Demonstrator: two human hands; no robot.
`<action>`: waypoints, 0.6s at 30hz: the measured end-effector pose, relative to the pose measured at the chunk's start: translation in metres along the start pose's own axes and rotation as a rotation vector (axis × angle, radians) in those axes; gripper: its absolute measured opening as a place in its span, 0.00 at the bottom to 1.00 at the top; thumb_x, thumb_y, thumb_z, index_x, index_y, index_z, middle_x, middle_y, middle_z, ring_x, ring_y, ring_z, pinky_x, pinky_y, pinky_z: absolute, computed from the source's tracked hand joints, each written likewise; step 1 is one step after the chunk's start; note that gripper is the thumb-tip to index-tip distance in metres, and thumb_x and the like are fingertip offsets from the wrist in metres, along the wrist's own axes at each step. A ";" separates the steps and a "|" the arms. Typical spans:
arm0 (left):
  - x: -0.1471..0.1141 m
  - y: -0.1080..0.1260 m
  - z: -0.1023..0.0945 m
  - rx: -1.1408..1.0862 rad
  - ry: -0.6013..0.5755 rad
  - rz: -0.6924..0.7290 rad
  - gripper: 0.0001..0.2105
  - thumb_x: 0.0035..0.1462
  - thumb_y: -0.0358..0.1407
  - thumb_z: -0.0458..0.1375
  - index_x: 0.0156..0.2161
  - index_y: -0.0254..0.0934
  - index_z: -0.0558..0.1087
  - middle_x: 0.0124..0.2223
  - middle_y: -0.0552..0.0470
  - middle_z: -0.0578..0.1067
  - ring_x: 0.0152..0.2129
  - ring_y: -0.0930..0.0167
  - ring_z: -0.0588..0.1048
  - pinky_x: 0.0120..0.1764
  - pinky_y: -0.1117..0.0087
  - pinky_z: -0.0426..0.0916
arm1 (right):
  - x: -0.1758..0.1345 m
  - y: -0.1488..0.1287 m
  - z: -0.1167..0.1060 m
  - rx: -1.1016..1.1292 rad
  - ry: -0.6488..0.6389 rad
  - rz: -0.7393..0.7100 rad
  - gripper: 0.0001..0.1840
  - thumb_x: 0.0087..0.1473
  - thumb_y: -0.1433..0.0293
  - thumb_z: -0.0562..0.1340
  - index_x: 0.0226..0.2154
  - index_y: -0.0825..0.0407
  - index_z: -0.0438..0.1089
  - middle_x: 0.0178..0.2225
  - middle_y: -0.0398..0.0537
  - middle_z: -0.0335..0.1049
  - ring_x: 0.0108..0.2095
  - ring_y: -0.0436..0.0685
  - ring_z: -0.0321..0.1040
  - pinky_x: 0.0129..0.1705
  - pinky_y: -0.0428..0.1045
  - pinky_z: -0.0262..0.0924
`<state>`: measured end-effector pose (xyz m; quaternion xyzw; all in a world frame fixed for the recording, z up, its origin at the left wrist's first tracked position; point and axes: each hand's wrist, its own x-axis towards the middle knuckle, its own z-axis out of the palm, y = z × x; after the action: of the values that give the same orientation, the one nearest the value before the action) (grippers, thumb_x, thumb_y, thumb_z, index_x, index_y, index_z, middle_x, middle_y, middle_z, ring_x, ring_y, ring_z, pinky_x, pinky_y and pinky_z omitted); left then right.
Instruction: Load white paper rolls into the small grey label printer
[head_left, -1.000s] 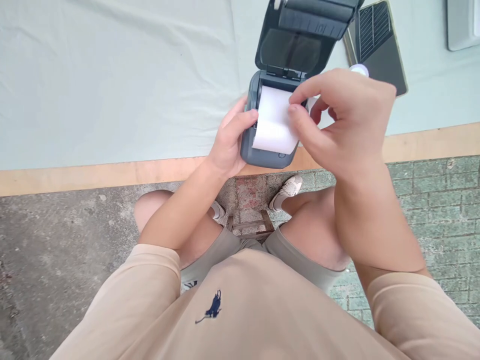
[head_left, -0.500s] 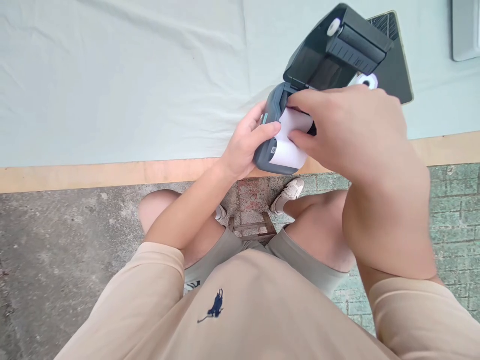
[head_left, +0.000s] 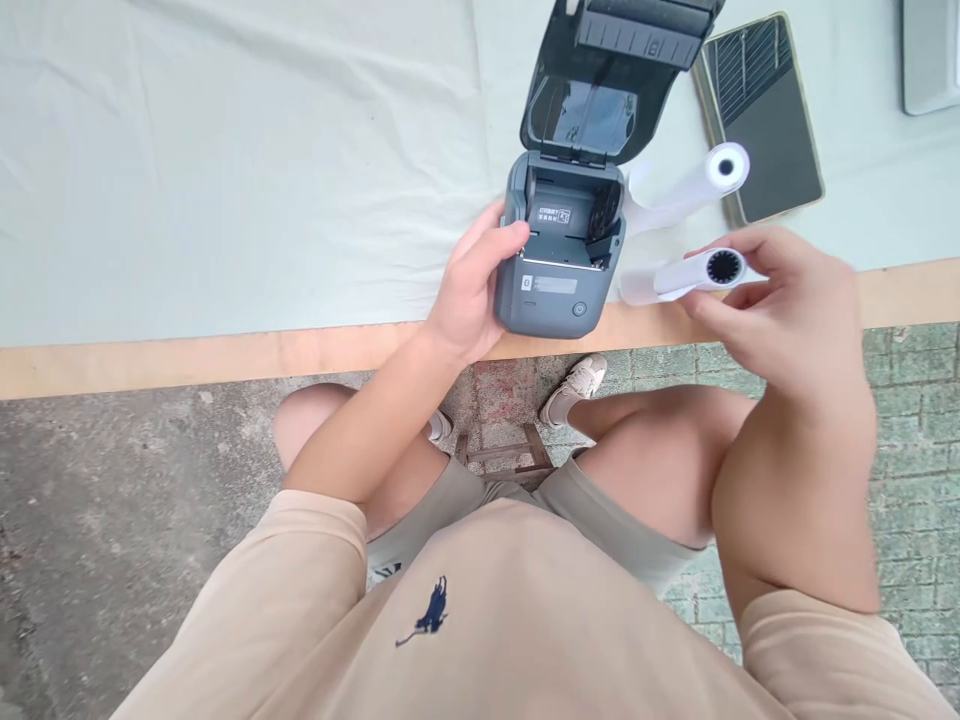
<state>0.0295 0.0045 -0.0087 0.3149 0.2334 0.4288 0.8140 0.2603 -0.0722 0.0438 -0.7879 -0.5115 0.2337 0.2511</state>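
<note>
Seemingly plastic printer point(head_left: 551, 308), cylindrical paper roll point(head_left: 686, 276)

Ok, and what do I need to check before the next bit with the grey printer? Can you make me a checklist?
1. Left hand holding the grey printer: ok, thumb over its side edge.
2. Lid open: ok, it is swung back from the body.
3. Right hand gripping the near paper roll: ok, the fingers hold it at one end, beside the printer.
4. Near roll's paper smooth and tight: cannot tell, it is blurred.
5. Far paper roll out of the grip: ok, neither hand holds it.
6. Printer switched off: cannot tell, no clear light shows.
</note>
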 end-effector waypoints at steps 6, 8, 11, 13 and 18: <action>0.000 0.001 0.001 0.031 -0.001 -0.002 0.06 0.58 0.39 0.52 0.35 0.39 0.68 0.39 0.51 0.76 0.56 0.63 0.69 0.57 0.60 0.68 | 0.017 0.001 -0.025 -0.019 0.081 -0.036 0.25 0.37 0.75 0.65 0.42 0.44 0.75 0.42 0.48 0.74 0.20 0.46 0.64 0.19 0.44 0.59; -0.001 0.002 0.002 0.039 0.004 -0.008 0.06 0.57 0.39 0.53 0.36 0.40 0.69 0.39 0.51 0.76 0.57 0.63 0.69 0.57 0.61 0.68 | 0.032 -0.009 -0.029 -0.099 0.147 -0.047 0.24 0.38 0.76 0.64 0.41 0.44 0.75 0.41 0.47 0.73 0.20 0.43 0.60 0.17 0.43 0.54; -0.001 0.003 0.003 0.040 -0.003 -0.022 0.07 0.57 0.39 0.53 0.40 0.42 0.70 0.42 0.52 0.77 0.59 0.61 0.67 0.57 0.58 0.68 | 0.058 -0.024 -0.023 -0.199 -0.035 -0.013 0.23 0.36 0.71 0.69 0.40 0.44 0.75 0.32 0.43 0.69 0.18 0.42 0.56 0.14 0.42 0.47; -0.001 0.004 0.004 0.032 -0.009 -0.033 0.09 0.57 0.39 0.53 0.41 0.43 0.70 0.44 0.52 0.77 0.60 0.61 0.65 0.58 0.58 0.67 | 0.072 -0.028 -0.016 -0.222 -0.110 -0.011 0.16 0.36 0.70 0.70 0.34 0.45 0.75 0.24 0.40 0.63 0.17 0.40 0.51 0.15 0.43 0.45; -0.001 0.004 0.004 -0.009 0.001 -0.041 0.08 0.57 0.37 0.53 0.42 0.42 0.70 0.44 0.52 0.78 0.58 0.61 0.68 0.56 0.59 0.68 | 0.078 -0.011 -0.014 -0.060 -0.011 -0.313 0.16 0.41 0.60 0.68 0.35 0.48 0.73 0.33 0.48 0.69 0.28 0.47 0.62 0.25 0.48 0.56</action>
<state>0.0290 0.0040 -0.0029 0.3059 0.2384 0.4132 0.8239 0.2905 0.0020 0.0532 -0.7043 -0.6363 0.1806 0.2578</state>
